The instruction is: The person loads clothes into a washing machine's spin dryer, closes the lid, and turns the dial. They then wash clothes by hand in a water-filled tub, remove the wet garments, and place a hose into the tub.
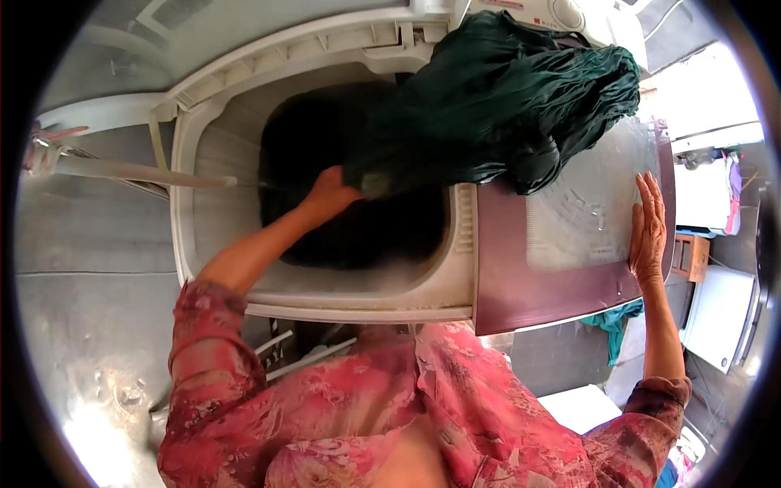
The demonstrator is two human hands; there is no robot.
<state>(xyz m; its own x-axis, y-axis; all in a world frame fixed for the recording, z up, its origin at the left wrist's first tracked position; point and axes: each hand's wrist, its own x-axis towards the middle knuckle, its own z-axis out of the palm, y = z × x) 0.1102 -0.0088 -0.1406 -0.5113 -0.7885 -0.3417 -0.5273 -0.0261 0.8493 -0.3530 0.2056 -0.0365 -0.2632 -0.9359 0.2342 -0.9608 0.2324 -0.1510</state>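
Observation:
A twin-tub washing machine (pixel 465 286) stands in front of me, its left tub uncovered with very dark water (pixel 370 232) inside. Wet dark green cloth (pixel 488 106) stretches from above that tub onto the maroon-edged lid (pixel 521 285) on the right, where it lies bunched up. My left hand (pixel 332 195) is closed on the cloth's lower left end, over the dark water. On the right edge of the lid my right hand (pixel 647 232) rests flat, fingers stretched out, holding nothing. The cloth hides part of the tub and the lid.
A pale hose (pixel 146 172) reaches over the tub's left rim. The control panel with a round knob (pixel 567 12) is at the back. To the right are a brown wooden stool (pixel 690 257), a white box-like panel (pixel 720 315) and teal cloth (pixel 612 329) hanging below the lid.

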